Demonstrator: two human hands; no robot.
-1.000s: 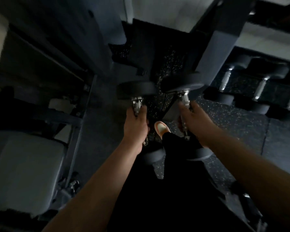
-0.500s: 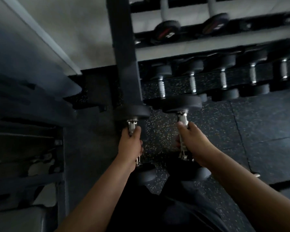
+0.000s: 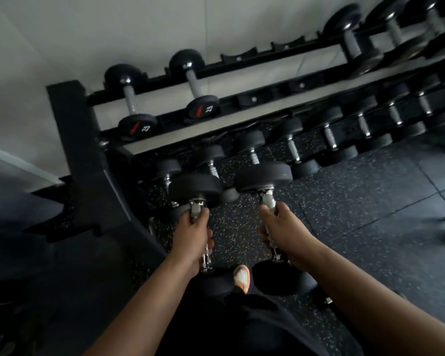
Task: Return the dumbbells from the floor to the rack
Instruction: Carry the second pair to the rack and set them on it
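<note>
My left hand [image 3: 194, 237] grips the chrome handle of a black dumbbell [image 3: 194, 187], whose far head points at the rack. My right hand [image 3: 284, 231] grips the handle of a second black dumbbell [image 3: 263, 177], held a little farther forward. Both hang above the speckled floor, just in front of the black dumbbell rack [image 3: 70, 129]. The rack's top shelf holds two dumbbells marked 25 [image 3: 202, 109] on the left, then several bare cradles [image 3: 253, 98]. The lower shelf is filled with a row of dumbbells [image 3: 329, 134].
The rack's thick left upright and its foot [image 3: 118, 199] stand just left of my left hand. A pale wall [image 3: 113, 29] is behind the rack. My orange shoe [image 3: 242, 277] shows between the dumbbells. Speckled rubber floor [image 3: 357, 214] spreads to the right.
The view has swung up and right, from a bench and floor to the rack, which now fills the top. Both hands keep their grip and the dumbbells are closer to the rack.
</note>
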